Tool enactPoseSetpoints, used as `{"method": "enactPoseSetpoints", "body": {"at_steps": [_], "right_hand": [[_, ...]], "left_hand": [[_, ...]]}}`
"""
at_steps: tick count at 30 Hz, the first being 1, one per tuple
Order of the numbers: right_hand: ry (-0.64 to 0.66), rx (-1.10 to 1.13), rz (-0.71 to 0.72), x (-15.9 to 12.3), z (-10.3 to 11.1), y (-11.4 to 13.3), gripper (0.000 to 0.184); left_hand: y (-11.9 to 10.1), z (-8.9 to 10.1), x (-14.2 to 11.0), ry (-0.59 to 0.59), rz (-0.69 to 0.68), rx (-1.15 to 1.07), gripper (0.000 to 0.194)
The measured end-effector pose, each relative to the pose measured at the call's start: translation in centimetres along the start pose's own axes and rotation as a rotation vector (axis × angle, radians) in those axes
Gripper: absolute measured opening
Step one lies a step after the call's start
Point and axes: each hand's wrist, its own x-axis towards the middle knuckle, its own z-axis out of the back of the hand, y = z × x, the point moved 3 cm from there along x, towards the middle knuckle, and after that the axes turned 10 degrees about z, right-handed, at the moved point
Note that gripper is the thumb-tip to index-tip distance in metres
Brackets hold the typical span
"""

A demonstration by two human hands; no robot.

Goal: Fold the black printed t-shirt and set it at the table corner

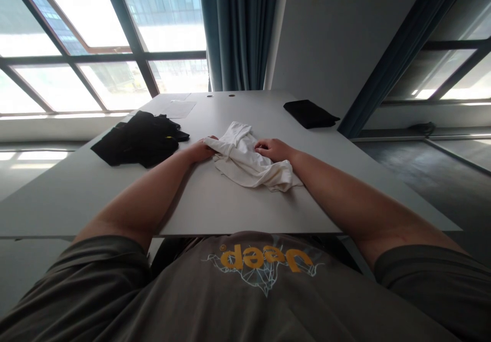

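A crumpled white cloth garment (245, 160) lies on the table in front of me; its exact kind is hidden by the folds. At its left edge, my left hand (202, 150) is closed on a corner of the fabric, which covers part of the fingers. My right hand (273, 149) rests at the garment's right side, fingers curled and pressed together against the cloth. A loose, bunched end of the fabric lies below the right wrist.
The white table (215, 209) carries a heap of black clothing (140, 138) on the left and a flat folded black cloth (310, 113) at the far right. A clear sheet (180, 109) lies at the back left. Beyond stand blue curtains (240, 30) and windows.
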Motion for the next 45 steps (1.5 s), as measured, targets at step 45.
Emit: {"method": "enactPoseSetpoints", "body": {"at_steps": [45], "right_hand": [[-0.023, -0.001, -0.008, -0.1, 0.4, 0.2, 0.051]], "left_hand": [[0.0, 0.2, 0.6, -0.019, 0.010, -0.040, 0.049]]}}
